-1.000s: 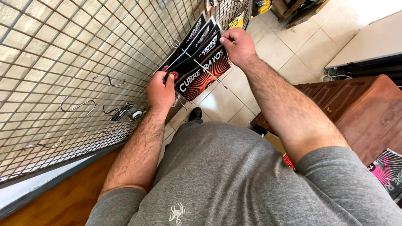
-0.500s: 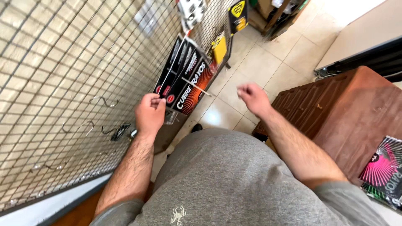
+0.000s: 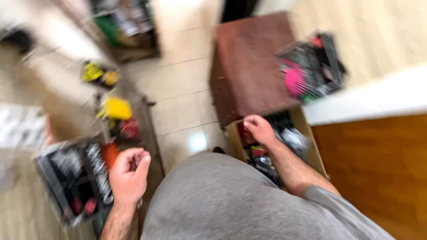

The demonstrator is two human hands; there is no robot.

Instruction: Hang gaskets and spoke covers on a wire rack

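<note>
Frame heavily motion-blurred, package detail unreadable
Right hand (image 3: 259,129) reaching into cardboard box (image 3: 311,146), grip unclear; left hand (image 3: 129,175) loosely curled, contents unclear, beside hanging black packs (image 3: 78,175)

The person stands over a tiled floor (image 3: 178,84), and everything here is blurred. To the person's right, a cardboard box (image 3: 307,146) sits on the floor against the near edge of a low wooden cabinet (image 3: 249,66). The right hand (image 3: 259,130) reaches down into the box, among packets (image 3: 267,160) lying inside it. On the cabinet's far right corner lies a pile of packaged goods (image 3: 311,66). A counter edge (image 3: 369,100) runs further right, behind the box. To the person's left, the left hand (image 3: 129,175) hovers curled beside hanging carded packets (image 3: 75,178), with smaller packets (image 3: 116,109) beyond them.
</note>
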